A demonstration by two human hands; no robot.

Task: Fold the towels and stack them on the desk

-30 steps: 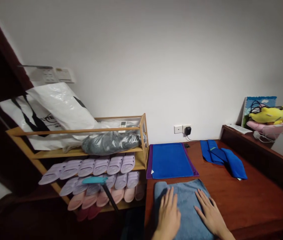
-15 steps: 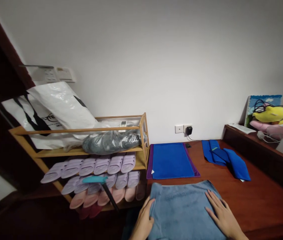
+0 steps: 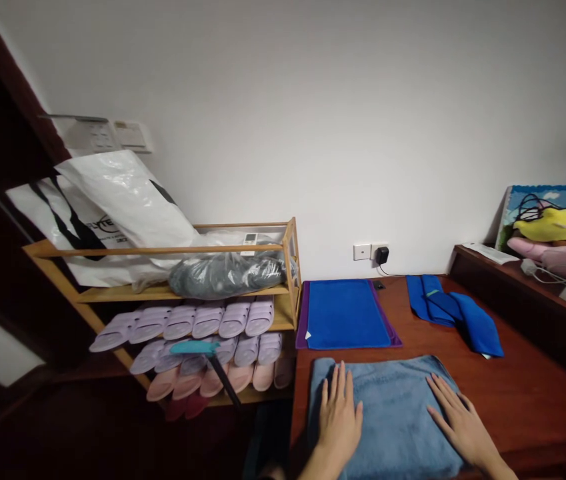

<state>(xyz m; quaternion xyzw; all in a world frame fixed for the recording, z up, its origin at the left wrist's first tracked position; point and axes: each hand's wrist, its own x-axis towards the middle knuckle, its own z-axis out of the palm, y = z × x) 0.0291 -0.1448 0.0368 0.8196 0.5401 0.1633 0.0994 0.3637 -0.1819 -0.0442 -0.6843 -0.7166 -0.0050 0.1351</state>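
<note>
A grey-blue towel (image 3: pixel 393 413) lies folded at the front of the reddish-brown table (image 3: pixel 527 393). Flat on its left part rests my left hand (image 3: pixel 339 413), fingers stretched out. My right hand (image 3: pixel 463 423) lies on the towel's right edge with its fingers spread. Behind the towel, a bright blue cloth (image 3: pixel 345 313) lies flat on top of a purple cloth (image 3: pixel 395 339). Farther right, a folded blue strip of cloth (image 3: pixel 443 308) bends toward the front.
Left of the table stands a wooden rack (image 3: pixel 290 267) with lilac slippers (image 3: pixel 207 319), pink slippers (image 3: pixel 213 381) and white bags (image 3: pixel 127 200). A raised shelf (image 3: pixel 493 263) at right holds a yellow plush toy (image 3: pixel 557 225). A black plug (image 3: pixel 381 255) sits in the wall socket.
My left hand has moved from the towel's left edge onto its top, to the right. My right hand stays on the right side. The view has shifted slightly.
</note>
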